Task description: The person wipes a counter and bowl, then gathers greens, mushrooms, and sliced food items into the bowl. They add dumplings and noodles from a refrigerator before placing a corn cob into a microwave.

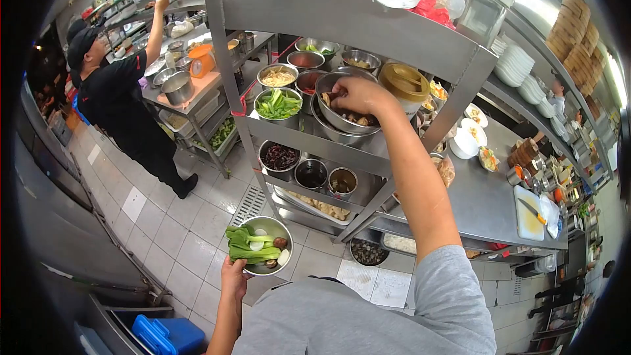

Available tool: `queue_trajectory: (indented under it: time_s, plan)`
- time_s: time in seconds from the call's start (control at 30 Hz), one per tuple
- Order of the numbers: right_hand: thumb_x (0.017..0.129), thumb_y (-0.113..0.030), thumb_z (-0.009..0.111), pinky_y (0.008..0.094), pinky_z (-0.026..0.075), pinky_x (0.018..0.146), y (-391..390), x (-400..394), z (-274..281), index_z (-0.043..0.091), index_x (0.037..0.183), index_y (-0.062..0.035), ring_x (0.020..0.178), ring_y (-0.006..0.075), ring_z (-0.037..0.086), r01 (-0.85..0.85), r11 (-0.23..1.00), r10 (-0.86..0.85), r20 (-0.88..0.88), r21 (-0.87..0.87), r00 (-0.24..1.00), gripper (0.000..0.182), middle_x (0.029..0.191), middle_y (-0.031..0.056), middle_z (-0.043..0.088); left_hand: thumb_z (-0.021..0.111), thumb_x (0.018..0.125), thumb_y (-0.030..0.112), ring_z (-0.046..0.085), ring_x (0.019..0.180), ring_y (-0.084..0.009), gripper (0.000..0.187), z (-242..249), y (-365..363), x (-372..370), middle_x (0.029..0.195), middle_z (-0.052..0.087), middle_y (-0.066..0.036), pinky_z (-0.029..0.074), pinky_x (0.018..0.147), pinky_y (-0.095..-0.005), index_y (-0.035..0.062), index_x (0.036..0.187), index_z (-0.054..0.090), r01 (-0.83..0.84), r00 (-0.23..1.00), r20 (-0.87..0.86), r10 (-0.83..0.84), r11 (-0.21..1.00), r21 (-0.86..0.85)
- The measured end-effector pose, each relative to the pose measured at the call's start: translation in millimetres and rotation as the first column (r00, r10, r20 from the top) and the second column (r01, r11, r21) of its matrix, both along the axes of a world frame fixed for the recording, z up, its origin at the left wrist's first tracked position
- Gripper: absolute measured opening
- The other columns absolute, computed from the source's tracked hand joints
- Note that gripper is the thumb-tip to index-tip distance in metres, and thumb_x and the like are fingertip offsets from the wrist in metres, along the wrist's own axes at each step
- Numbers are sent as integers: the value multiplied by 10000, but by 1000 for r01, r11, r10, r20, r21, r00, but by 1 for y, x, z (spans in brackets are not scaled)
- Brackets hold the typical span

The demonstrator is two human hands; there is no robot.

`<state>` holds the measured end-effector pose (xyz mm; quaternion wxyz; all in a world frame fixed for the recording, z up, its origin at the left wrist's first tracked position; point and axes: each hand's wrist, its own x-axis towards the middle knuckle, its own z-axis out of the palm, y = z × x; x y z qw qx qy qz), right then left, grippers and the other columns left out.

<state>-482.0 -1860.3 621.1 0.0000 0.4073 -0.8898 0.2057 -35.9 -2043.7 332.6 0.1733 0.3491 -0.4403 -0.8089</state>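
Note:
Low in front of me, my left hand (235,275) grips the rim of a steel bowl (287,264). Green leafy bok choy (246,244), brown mushrooms (280,242) and pale slices lie inside it. Up on the steel rack, my right hand (358,96) reaches into another steel bowl (358,128), fingers curled around what look like mushroom pieces (327,98). More brown pieces show at the bottom of that bowl, which is stacked in a second one. Beside it stand bowls of chopped greens (279,104) and pale shreds (277,77).
A lidded tub (403,85) stands right of the bowls. The lower shelf carries dark shreds (279,156) and two pots of liquid. A counter on the right holds a cutting board (528,213) with a knife. At left, a person in black (128,92) reaches toward a shelf.

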Motion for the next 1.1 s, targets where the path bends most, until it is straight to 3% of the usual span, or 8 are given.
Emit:
queue_trajectory:
  time_s: [0.17,0.3,0.37,0.63,0.73,0.83,1.03,1.1]
  plan:
    - [813,-242,686,407,504,884,1,0,7,642,1151,-82,1020,311,651,-60,991,59,17,119,998,377,1107,143,694,501,845,-3,660,961,-224,425,-9,-1,3,1139,634,-72,615,703,-494,75,1262,522,18,1000,12,-18,1000,3]
    - [832,-188,641,398,500,882,25,13,46,647,1236,-113,1002,276,657,-10,998,8,-23,-70,1000,411,1137,133,695,501,848,-2,663,977,-224,434,-3,1,0,1139,640,-77,612,702,-486,73,1275,517,17,1000,25,-17,1000,7]
    - [822,-176,625,399,513,847,28,14,64,689,1195,-114,968,280,673,206,974,-179,-235,97,955,383,1115,157,701,502,849,0,663,980,-225,430,-6,1,1,1145,640,-79,614,696,-485,70,1273,517,9,1000,26,-9,1000,9]
    - [778,-154,653,398,533,729,29,7,29,721,1067,-86,802,282,688,372,775,-308,-208,512,928,305,953,167,720,518,849,5,664,963,-226,389,-21,-2,1,1129,639,-78,623,663,-469,64,1233,525,26,1000,4,-26,999,18]
    - [824,-174,663,381,526,699,29,18,36,680,1131,-83,775,252,676,199,965,-227,162,173,960,321,894,125,710,529,847,9,659,945,-216,384,-20,0,-1,1121,636,-71,621,655,-457,75,1225,531,64,998,14,-64,998,6]
    - [766,-133,647,355,527,795,27,13,39,696,1094,-103,888,249,677,145,985,-132,139,-92,981,333,985,104,715,534,846,12,652,944,-209,381,-17,3,0,1121,634,-66,617,655,-449,85,1220,539,72,997,2,-72,997,11]
    - [802,-94,658,336,515,791,-14,9,21,664,1136,-90,878,213,641,-108,993,107,-18,-51,994,333,990,72,703,538,847,16,645,964,-208,371,-9,2,9,1106,637,-58,612,679,-455,90,1211,549,81,996,40,-80,997,-9]
    - [756,-52,679,338,519,779,-21,5,15,639,1135,-88,884,203,639,-170,981,145,242,89,959,383,933,64,691,535,848,16,649,956,-203,377,-12,-1,13,1109,639,-62,615,671,-446,83,1218,545,57,997,47,-56,998,-19]
